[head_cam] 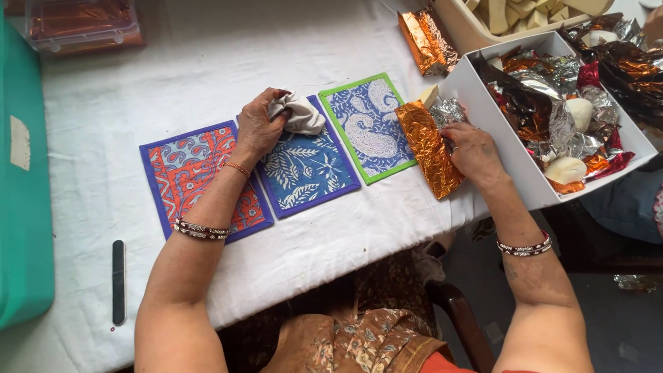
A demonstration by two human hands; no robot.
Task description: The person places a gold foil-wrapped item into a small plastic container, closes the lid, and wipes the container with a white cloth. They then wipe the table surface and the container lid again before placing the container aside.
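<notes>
Okay, my left hand (259, 128) is clenched around a crumpled white cloth (298, 112), pressing it on the far edge of the blue leaf-print mat (311, 173), the middle of three on the white table (173, 76). My right hand (475, 153) pinches an orange foil sheet (428, 148) by the table's right edge, beside the white box (483, 103) full of foil scraps. Orange mat (197, 176) left, green-edged mat (369, 124) right.

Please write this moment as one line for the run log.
left hand: holds white cloth over blue leaf-print mat | right hand: on orange foil, beside white box
</notes>
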